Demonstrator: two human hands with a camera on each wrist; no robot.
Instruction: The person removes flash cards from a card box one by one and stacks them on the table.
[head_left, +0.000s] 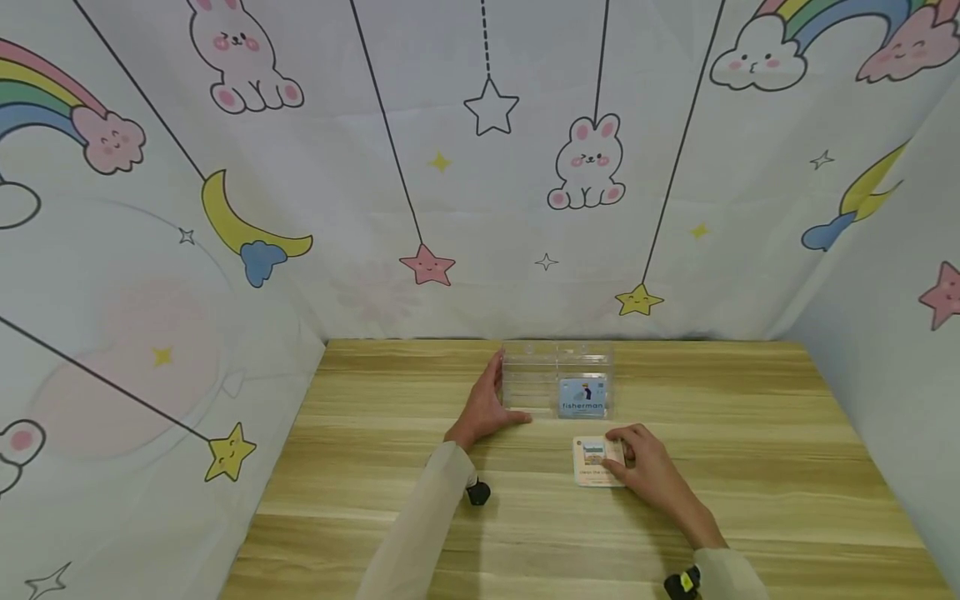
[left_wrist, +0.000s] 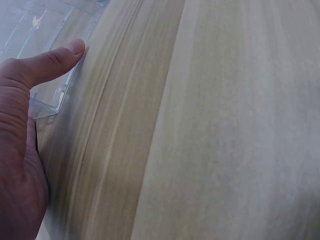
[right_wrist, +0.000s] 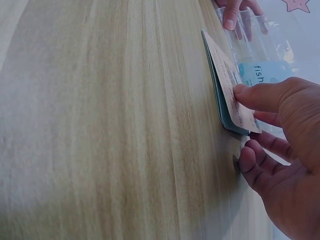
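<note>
A clear plastic card holder point(head_left: 529, 360) with side-by-side compartments stands at the back of the table. My left hand point(head_left: 483, 410) holds its left side, thumb along the front and fingers around the end wall. In the left wrist view the thumb point(left_wrist: 52, 65) overlaps the holder's front edge. A blue "fisherman" card point(head_left: 582, 400) sits in the right compartment. In front of it, my right hand point(head_left: 654, 473) pinches a small stack of cards point(head_left: 588, 471) by the right edge, a cream picture card facing up. The right wrist view shows the stack point(right_wrist: 223, 80) tilted, with dark green edges below.
The wood-grain table point(head_left: 360, 483) extends to both sides of the arms. A white cloth point(head_left: 480, 208) printed with rabbits, stars and rainbows hangs behind the table and along its sides. Black straps with small devices point(head_left: 478, 492) sit at the wrists.
</note>
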